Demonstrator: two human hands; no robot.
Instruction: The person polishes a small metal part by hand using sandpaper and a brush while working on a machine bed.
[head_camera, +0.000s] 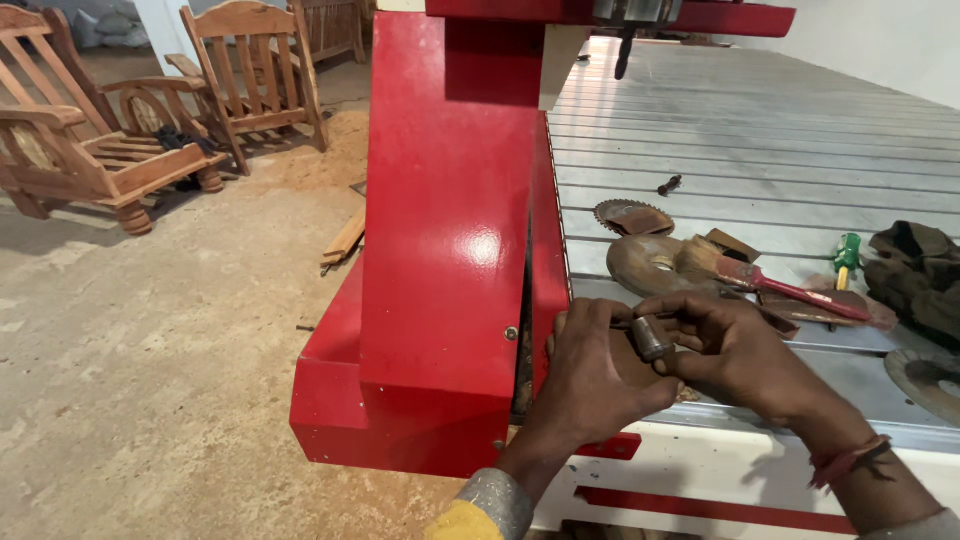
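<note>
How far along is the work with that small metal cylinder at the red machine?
Nothing looks finished. In hand: the right hand pinches the small grey metal cylinder beside the left hand, against the red machine column. The red-handled brush lies unused.

machine post (450, 230): I see bright shiny red
machine bed (760, 130): I see silver grey with long straight stripes
small tube (650, 338) in my hands: dull grey metal
brush (770, 282): red handle, tan hairs
round blades (645, 262): rusty brown
screwdriver (848, 255): green handle
cloth (915, 275): dark olive brown
chairs (255, 70): warm brown wood
floor (150, 330): pale tan, with orange dust
left sleeve (480, 510): I see grey and yellow
right wrist band (845, 460): red
</note>
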